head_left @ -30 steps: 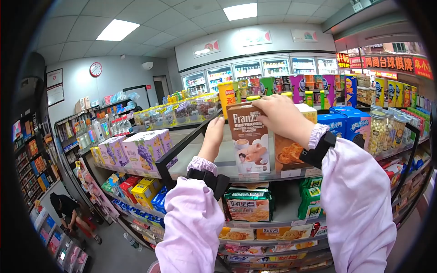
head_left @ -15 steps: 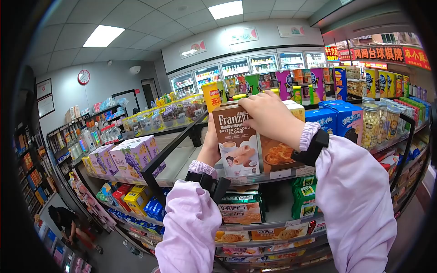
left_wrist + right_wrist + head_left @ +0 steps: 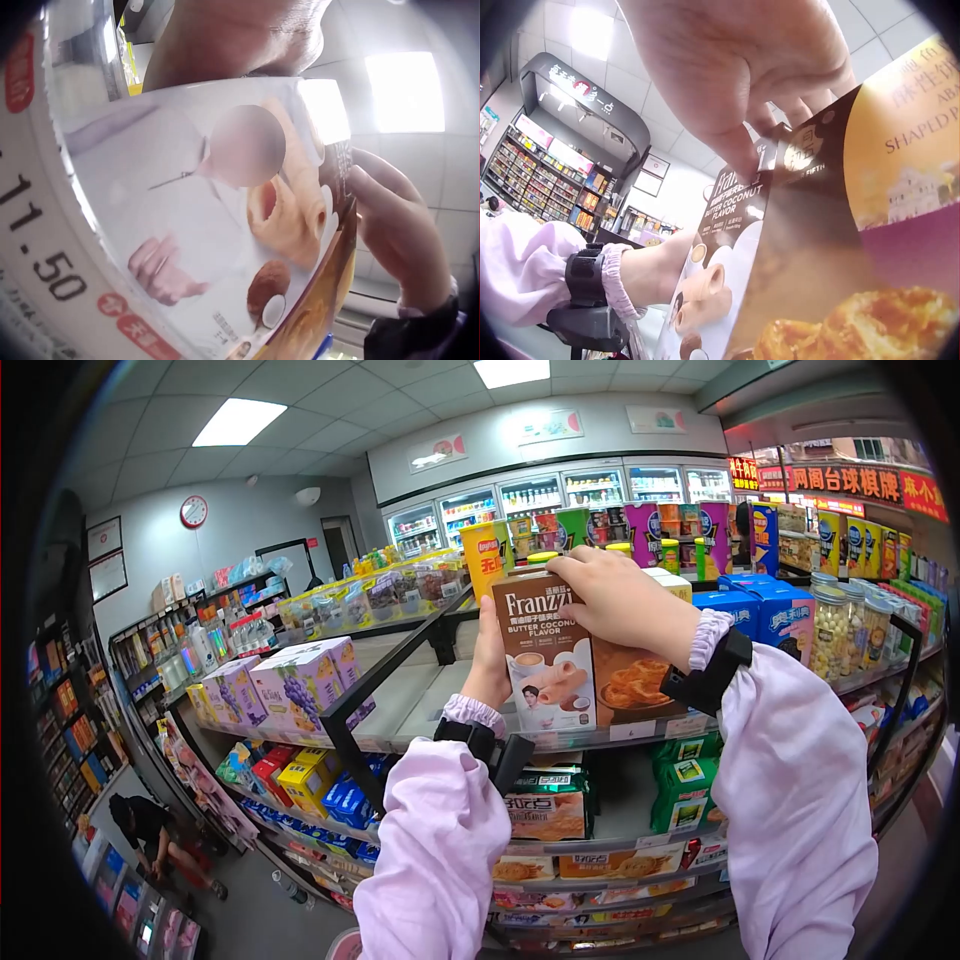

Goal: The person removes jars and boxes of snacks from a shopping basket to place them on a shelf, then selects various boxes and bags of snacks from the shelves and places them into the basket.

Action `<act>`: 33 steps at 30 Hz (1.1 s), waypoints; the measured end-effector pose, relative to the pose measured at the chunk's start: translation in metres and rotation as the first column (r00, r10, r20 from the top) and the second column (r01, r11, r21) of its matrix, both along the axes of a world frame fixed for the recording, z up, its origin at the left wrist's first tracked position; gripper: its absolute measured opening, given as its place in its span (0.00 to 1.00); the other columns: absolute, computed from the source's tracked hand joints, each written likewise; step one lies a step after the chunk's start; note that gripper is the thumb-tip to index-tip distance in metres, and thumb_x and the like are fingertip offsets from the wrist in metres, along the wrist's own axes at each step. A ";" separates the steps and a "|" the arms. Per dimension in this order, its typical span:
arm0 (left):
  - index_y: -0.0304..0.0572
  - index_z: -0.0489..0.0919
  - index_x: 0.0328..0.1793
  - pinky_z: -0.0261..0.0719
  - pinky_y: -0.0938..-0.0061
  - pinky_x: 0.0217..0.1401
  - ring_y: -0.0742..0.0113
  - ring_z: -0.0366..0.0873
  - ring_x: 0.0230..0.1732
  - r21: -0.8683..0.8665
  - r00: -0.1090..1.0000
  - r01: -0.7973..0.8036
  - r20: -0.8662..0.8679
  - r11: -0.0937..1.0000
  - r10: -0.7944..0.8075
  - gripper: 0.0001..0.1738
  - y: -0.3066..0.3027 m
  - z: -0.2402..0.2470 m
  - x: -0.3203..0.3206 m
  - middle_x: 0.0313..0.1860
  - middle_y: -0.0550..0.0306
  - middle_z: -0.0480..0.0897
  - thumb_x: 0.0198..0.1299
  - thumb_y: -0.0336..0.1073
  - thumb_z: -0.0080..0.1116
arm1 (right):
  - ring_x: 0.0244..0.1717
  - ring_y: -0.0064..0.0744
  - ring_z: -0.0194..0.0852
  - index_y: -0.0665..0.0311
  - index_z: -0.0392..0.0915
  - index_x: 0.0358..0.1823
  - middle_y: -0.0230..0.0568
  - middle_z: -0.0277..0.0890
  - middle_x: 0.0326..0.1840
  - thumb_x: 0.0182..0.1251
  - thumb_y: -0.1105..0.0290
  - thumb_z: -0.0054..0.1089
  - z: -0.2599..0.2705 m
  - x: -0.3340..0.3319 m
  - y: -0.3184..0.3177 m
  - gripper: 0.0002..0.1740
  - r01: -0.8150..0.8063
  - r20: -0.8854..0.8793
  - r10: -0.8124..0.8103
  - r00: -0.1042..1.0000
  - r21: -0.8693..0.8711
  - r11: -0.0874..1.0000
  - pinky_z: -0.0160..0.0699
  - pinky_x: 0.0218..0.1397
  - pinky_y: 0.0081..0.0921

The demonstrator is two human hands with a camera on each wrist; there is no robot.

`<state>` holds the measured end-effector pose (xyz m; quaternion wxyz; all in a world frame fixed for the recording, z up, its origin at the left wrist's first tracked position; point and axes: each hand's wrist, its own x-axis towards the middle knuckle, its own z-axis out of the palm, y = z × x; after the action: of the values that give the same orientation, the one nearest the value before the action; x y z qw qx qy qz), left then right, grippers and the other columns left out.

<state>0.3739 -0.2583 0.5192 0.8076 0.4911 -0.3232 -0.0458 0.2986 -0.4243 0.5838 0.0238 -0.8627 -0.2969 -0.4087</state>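
A brown Franzzi box (image 3: pixel 552 685) stands, slightly tilted, at the front edge of the upper shelf. My left hand (image 3: pixel 487 665) holds its left side, the thumb up along the edge and the other fingers hidden behind it. My right hand (image 3: pixel 625 600) grips the top from the right, thumb over the front corner and fingers over the upper edge, as the right wrist view also shows with the hand (image 3: pixel 742 67) above the box front (image 3: pixel 724 255). Close beside it on the right is an orange-brown biscuit box (image 3: pixel 640 685). The left wrist view shows the box's printed front (image 3: pixel 180 217) close up.
Purple grape boxes (image 3: pixel 300 685) stand left of the black shelf frame (image 3: pixel 345 755). Blue boxes (image 3: pixel 785 615) and glass jars (image 3: pixel 828 630) are on the right. Tall snack tubs (image 3: pixel 642 532) line the back. Green packs (image 3: pixel 685 795) lie below. A person (image 3: pixel 155 835) sits at lower left.
My left hand has come in against the box's left side. The box has shifted slightly left and tilted, with my right hand staying on its top. The head view has swung slightly.
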 end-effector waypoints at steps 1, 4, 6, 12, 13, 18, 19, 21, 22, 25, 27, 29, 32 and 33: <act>0.41 0.64 0.63 0.81 0.65 0.49 0.56 0.79 0.49 0.004 1.000 -0.008 0.004 1.000 0.008 0.37 0.000 0.000 -0.001 0.53 0.47 0.76 0.66 0.61 0.18 | 0.51 0.47 0.68 0.68 0.68 0.53 0.49 0.70 0.47 0.52 0.67 0.62 0.000 0.000 -0.001 0.26 0.001 0.004 -0.001 1.000 -0.008 1.000 0.66 0.56 0.37; 0.41 0.64 0.63 0.80 0.65 0.51 0.56 0.78 0.49 0.013 0.999 0.047 -0.006 0.999 -0.047 0.37 0.005 0.001 -0.002 0.53 0.46 0.75 0.66 0.62 0.17 | 0.54 0.47 0.67 0.69 0.68 0.53 0.50 0.71 0.50 0.53 0.66 0.61 -0.002 -0.003 -0.002 0.26 -0.034 0.060 0.035 0.998 -0.013 0.999 0.64 0.58 0.37; 0.41 0.64 0.63 0.79 0.66 0.50 0.56 0.78 0.50 0.030 0.998 0.048 -0.034 0.998 -0.047 0.37 0.009 0.002 -0.001 0.53 0.47 0.76 0.66 0.62 0.18 | 0.57 0.46 0.66 0.70 0.68 0.54 0.51 0.71 0.52 0.55 0.65 0.59 0.000 -0.007 -0.004 0.26 -0.022 0.012 0.022 1.000 -0.007 1.000 0.63 0.60 0.36; 0.42 0.66 0.61 0.80 0.68 0.49 0.57 0.78 0.49 0.035 0.999 0.031 -0.024 0.999 -0.030 0.35 0.005 -0.002 -0.010 0.51 0.49 0.77 0.66 0.61 0.23 | 0.51 0.49 0.70 0.70 0.65 0.54 0.54 0.73 0.47 0.59 0.67 0.55 -0.008 -0.010 -0.017 0.23 -0.137 -0.045 0.142 0.989 0.094 0.986 0.68 0.55 0.38; 0.42 0.66 0.60 0.80 0.68 0.48 0.57 0.79 0.47 0.026 1.000 -0.002 -0.023 1.000 0.003 0.34 0.002 -0.002 -0.013 0.50 0.49 0.77 0.66 0.61 0.24 | 0.52 0.51 0.70 0.69 0.62 0.57 0.56 0.72 0.49 0.60 0.68 0.53 -0.007 -0.013 -0.017 0.24 -0.120 -0.084 0.127 0.988 0.082 0.989 0.68 0.54 0.38; 0.42 0.66 0.60 0.81 0.66 0.47 0.57 0.79 0.46 0.009 0.999 -0.033 -0.039 0.999 0.033 0.33 -0.005 -0.001 -0.023 0.50 0.49 0.77 0.66 0.60 0.24 | 0.51 0.51 0.71 0.69 0.63 0.56 0.56 0.72 0.48 0.60 0.68 0.53 -0.010 -0.007 -0.022 0.24 -0.115 -0.053 0.120 0.991 0.081 0.990 0.69 0.54 0.39; 0.42 0.66 0.60 0.81 0.66 0.47 0.57 0.79 0.47 0.004 0.999 -0.031 -0.045 1.000 0.031 0.33 -0.005 -0.002 -0.022 0.50 0.49 0.77 0.66 0.60 0.24 | 0.51 0.51 0.71 0.69 0.63 0.56 0.55 0.72 0.48 0.60 0.68 0.53 -0.010 -0.008 -0.022 0.24 -0.118 -0.049 0.122 0.991 0.074 0.990 0.69 0.54 0.39; 0.42 0.65 0.61 0.81 0.66 0.48 0.57 0.79 0.47 0.035 0.999 -0.037 -0.015 0.999 0.037 0.38 -0.007 -0.002 -0.020 0.51 0.48 0.77 0.64 0.65 0.21 | 0.50 0.51 0.71 0.69 0.63 0.56 0.55 0.72 0.48 0.60 0.68 0.53 -0.010 -0.009 -0.023 0.23 -0.104 -0.050 0.108 0.993 0.073 0.992 0.69 0.53 0.39; 0.42 0.64 0.62 0.81 0.67 0.48 0.57 0.79 0.47 0.049 0.999 -0.043 -0.003 0.998 0.043 0.40 -0.007 -0.001 -0.021 0.51 0.47 0.77 0.63 0.67 0.19 | 0.50 0.51 0.71 0.69 0.63 0.56 0.55 0.72 0.48 0.60 0.68 0.53 -0.010 -0.010 -0.023 0.23 -0.099 -0.053 0.103 0.993 0.071 0.993 0.69 0.53 0.39; 0.43 0.66 0.60 0.82 0.66 0.47 0.57 0.79 0.47 0.039 0.997 -0.064 -0.050 0.997 0.066 0.34 -0.008 0.000 -0.027 0.50 0.48 0.77 0.66 0.61 0.22 | 0.51 0.51 0.71 0.69 0.62 0.56 0.55 0.72 0.48 0.61 0.67 0.52 -0.010 -0.011 -0.023 0.23 -0.082 -0.063 0.087 0.994 0.075 0.994 0.69 0.53 0.38; 0.43 0.66 0.60 0.82 0.66 0.47 0.57 0.79 0.47 0.027 0.997 -0.032 -0.063 0.999 0.034 0.35 -0.012 -0.001 -0.022 0.50 0.48 0.77 0.66 0.62 0.21 | 0.53 0.50 0.69 0.67 0.61 0.59 0.55 0.70 0.51 0.61 0.67 0.53 -0.007 -0.010 -0.025 0.26 -0.049 -0.124 0.058 0.991 0.076 0.996 0.69 0.54 0.37; 0.43 0.66 0.60 0.82 0.66 0.47 0.57 0.79 0.47 0.023 0.998 0.002 -0.057 1.000 -0.001 0.35 -0.017 -0.003 -0.017 0.50 0.48 0.77 0.66 0.62 0.21 | 0.54 0.50 0.69 0.66 0.60 0.60 0.55 0.69 0.53 0.61 0.68 0.53 -0.006 -0.014 -0.028 0.26 -0.009 -0.163 0.023 0.986 0.086 0.996 0.69 0.55 0.37; 0.42 0.65 0.62 0.81 0.65 0.47 0.56 0.79 0.48 0.036 0.999 -0.009 -0.047 0.999 0.011 0.39 -0.021 -0.004 -0.014 0.50 0.47 0.77 0.64 0.66 0.20 | 0.55 0.50 0.68 0.67 0.60 0.60 0.55 0.69 0.53 0.61 0.68 0.53 -0.006 -0.014 -0.032 0.26 -0.020 -0.170 0.034 0.985 0.088 0.996 0.68 0.56 0.37; 0.43 0.65 0.62 0.81 0.65 0.47 0.56 0.79 0.48 0.031 0.999 -0.006 -0.044 1.000 0.007 0.39 -0.021 -0.004 -0.013 0.50 0.47 0.77 0.64 0.66 0.20 | 0.55 0.50 0.68 0.67 0.60 0.60 0.55 0.69 0.53 0.61 0.68 0.54 -0.007 -0.013 -0.033 0.27 -0.025 -0.162 0.039 0.986 0.088 0.996 0.67 0.57 0.36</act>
<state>0.3612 -0.2790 0.5147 0.8071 0.5034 -0.3030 -0.0591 0.2853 -0.4572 0.5771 0.0917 -0.8866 -0.2898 -0.3486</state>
